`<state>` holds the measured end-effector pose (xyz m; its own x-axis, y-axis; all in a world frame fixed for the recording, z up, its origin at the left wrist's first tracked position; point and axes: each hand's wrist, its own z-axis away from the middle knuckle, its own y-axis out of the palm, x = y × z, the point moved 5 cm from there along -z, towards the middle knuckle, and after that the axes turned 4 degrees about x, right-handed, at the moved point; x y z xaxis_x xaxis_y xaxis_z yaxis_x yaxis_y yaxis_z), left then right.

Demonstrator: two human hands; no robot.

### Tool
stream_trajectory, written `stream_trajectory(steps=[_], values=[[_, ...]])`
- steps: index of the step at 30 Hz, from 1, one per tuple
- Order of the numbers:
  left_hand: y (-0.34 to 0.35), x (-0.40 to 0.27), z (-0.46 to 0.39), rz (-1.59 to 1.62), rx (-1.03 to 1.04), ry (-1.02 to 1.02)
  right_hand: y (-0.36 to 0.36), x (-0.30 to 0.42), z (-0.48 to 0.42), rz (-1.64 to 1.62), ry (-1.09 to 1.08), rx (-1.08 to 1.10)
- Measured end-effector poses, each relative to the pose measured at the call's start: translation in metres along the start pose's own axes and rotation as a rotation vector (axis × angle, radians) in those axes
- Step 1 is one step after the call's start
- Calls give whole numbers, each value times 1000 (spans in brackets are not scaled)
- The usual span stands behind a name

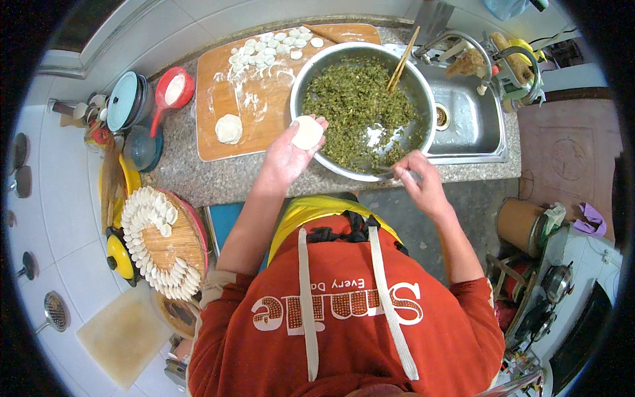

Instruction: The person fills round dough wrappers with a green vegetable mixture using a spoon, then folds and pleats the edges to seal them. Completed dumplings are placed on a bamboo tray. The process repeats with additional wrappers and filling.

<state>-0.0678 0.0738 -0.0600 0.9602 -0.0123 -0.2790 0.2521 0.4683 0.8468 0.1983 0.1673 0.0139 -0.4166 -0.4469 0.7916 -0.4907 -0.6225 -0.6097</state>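
Observation:
A round dough wrapper lies flat on the palm and fingers of my left hand, beside the left rim of a large steel basin. My right hand grips the handle of a utensil, which looks like a spoon, at the basin's near right edge; its far end is hidden in the filling. Chopped green filling covers much of the basin, and a pair of wooden chopsticks leans in it. On the wooden board are a stack of wrappers and many small floured dough pieces.
Left of the counter, a round tray bears rows of shaped dumplings. A red ladle-like scoop of flour and a pot with a light blue lid stand left of the board. The steel sink adjoins the basin's right side.

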Motion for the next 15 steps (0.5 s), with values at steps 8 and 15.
stream_trajectory(steps=[8,15], values=[[0,9,-4,9,-3,-35,7,-18,-33,275,-157,-99],[-5,5,-6,28,15,-9,-22,-24,-25,219,283,-131]])
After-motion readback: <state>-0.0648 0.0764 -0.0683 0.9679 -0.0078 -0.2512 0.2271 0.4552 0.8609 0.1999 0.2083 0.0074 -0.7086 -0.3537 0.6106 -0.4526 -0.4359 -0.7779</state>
